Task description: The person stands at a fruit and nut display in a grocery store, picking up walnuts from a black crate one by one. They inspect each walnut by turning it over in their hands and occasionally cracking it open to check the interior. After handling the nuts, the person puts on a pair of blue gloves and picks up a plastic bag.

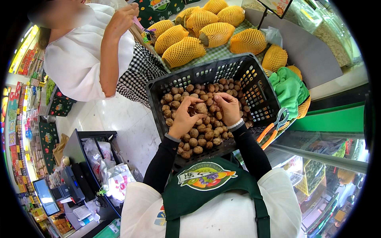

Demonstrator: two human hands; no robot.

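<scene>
A black plastic crate full of whole walnuts stands before me. My left hand is over the nuts, with thumb and fingers curved around one large walnut. Just to its right is my right hand, its thumb and forefinger close together above the heap. Whether anything small sits between those fingertips I cannot tell. Pliers with orange handles, perhaps a nut cracker, lie by the crate's right side, jaws pointing away from me.
Several large yellow fruits in foam nets lie on a checked cloth behind the crate. A green cloth is bunched at the right. Another person in a white top stands at the far left. A counter with plastic bags is at lower left.
</scene>
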